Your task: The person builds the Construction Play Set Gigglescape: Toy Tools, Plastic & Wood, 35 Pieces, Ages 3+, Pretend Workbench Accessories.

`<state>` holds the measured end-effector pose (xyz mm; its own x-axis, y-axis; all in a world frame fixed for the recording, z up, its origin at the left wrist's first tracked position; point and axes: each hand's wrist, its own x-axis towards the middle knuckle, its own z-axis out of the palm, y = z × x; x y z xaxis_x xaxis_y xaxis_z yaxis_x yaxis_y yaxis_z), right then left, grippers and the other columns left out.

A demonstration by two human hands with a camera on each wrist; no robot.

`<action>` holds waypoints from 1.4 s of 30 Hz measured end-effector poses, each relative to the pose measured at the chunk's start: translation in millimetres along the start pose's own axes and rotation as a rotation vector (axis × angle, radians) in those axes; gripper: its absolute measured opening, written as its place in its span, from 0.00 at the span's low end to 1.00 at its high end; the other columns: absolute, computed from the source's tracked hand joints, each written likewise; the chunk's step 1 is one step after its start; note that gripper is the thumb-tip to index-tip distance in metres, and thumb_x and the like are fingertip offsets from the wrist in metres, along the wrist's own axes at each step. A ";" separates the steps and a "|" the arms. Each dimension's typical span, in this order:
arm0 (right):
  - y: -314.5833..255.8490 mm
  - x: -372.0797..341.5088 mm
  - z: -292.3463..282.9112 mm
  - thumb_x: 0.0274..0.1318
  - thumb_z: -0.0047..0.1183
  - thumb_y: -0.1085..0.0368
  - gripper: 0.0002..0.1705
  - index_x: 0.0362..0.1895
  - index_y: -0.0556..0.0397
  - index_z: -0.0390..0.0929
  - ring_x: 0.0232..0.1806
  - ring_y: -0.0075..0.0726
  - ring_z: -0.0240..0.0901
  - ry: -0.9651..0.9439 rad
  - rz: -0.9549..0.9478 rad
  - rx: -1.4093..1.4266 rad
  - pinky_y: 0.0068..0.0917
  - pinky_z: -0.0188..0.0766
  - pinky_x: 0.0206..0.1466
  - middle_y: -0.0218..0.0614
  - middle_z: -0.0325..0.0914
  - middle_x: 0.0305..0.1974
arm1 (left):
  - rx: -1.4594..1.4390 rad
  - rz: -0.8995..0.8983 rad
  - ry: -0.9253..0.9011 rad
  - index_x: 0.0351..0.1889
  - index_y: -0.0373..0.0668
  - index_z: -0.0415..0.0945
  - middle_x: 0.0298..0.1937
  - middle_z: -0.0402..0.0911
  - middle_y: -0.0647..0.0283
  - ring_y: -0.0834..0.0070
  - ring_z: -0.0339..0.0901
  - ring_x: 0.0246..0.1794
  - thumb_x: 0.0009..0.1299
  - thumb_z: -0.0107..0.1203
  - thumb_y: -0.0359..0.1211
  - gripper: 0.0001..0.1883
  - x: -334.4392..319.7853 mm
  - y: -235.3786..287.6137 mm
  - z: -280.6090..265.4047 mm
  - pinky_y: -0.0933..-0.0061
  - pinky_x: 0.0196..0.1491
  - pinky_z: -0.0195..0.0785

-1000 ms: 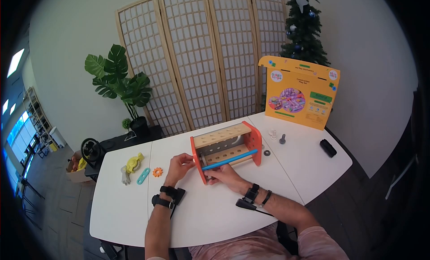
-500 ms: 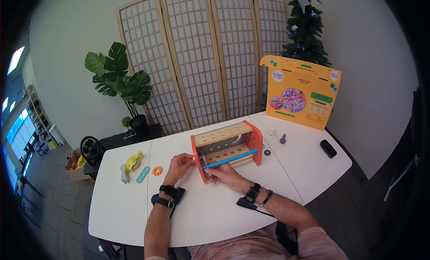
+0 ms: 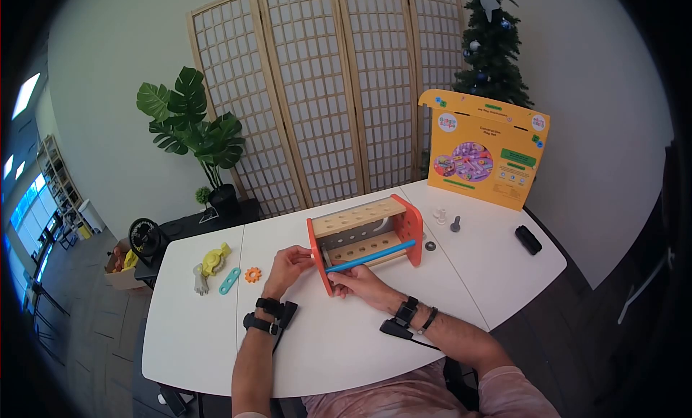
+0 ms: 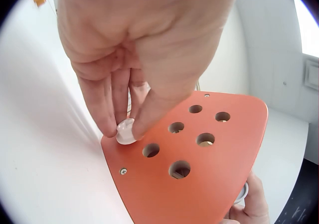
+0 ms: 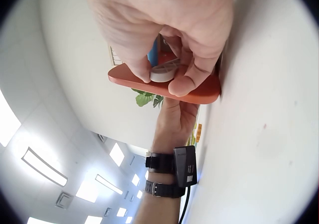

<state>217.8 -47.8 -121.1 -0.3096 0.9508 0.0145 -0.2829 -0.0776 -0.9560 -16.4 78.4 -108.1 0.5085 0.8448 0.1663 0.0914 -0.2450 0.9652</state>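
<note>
A toy workbench with red side panels (image 4: 219, 164), wooden shelves (image 3: 358, 218) and a blue bar (image 3: 371, 256) stands on the white table. Outside its left panel, my left hand (image 3: 288, 269) pinches a white plastic piece (image 4: 126, 132) against the panel, thumb opposite fingers. On the inner side of that same panel, my right hand (image 3: 366, 286) holds a light grey round piece (image 5: 163, 73) between thumb and fingers. Whether the two pieces join through a hole is hidden. Several round holes show in the panel's face in the left wrist view.
Left on the table (image 3: 194, 346) lie a yellow piece (image 3: 215, 261), a grey-white piece (image 3: 200, 279), a teal strip (image 3: 229, 281) and an orange gear (image 3: 253, 274). To the right are a grey bolt (image 3: 455, 224), dark ring (image 3: 430, 246), black case (image 3: 528, 239) and yellow box (image 3: 483, 151).
Both hands keep their places at the left panel, with at most slight finger shifts. The workbench has not visibly moved on the table.
</note>
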 end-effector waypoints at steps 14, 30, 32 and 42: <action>-1.3 0.3 2.6 0.81 0.60 0.55 0.15 0.54 0.54 0.85 0.39 0.20 0.83 0.027 0.022 0.010 0.21 0.81 0.44 0.29 0.86 0.42 | -0.069 -0.276 0.064 0.66 0.32 0.80 0.48 0.91 0.57 0.72 0.89 0.50 0.82 0.63 0.31 0.19 2.8 -4.0 0.0 0.71 0.56 0.86; -1.1 -0.7 1.8 0.82 0.59 0.56 0.15 0.56 0.55 0.83 0.41 0.22 0.83 0.015 0.033 0.003 0.22 0.82 0.46 0.31 0.85 0.43 | -0.169 0.000 0.088 0.72 0.36 0.72 0.60 0.85 0.51 0.68 0.88 0.56 0.78 0.64 0.20 0.25 6.2 -1.7 3.6 0.68 0.61 0.85; -1.5 -0.8 1.8 0.82 0.59 0.56 0.15 0.56 0.55 0.83 0.41 0.22 0.83 0.013 0.033 0.007 0.22 0.82 0.46 0.31 0.85 0.43 | -0.118 -0.286 0.098 0.72 0.37 0.71 0.61 0.84 0.51 0.67 0.87 0.57 0.77 0.63 0.19 0.26 7.4 0.1 1.6 0.68 0.61 0.85; -1.8 0.9 1.2 0.82 0.58 0.56 0.15 0.57 0.53 0.83 0.41 0.22 0.83 0.005 0.032 0.002 0.22 0.82 0.47 0.31 0.86 0.44 | -0.121 -0.253 0.097 0.70 0.39 0.72 0.57 0.85 0.57 0.70 0.87 0.54 0.78 0.64 0.22 0.24 6.5 -6.9 1.9 0.68 0.60 0.85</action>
<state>216.9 -47.2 -119.0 -0.3136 0.9494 -0.0177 -0.2750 -0.1086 -0.9553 -12.1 84.6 -114.0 0.3978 0.9148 -0.0699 0.0996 0.0327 0.9945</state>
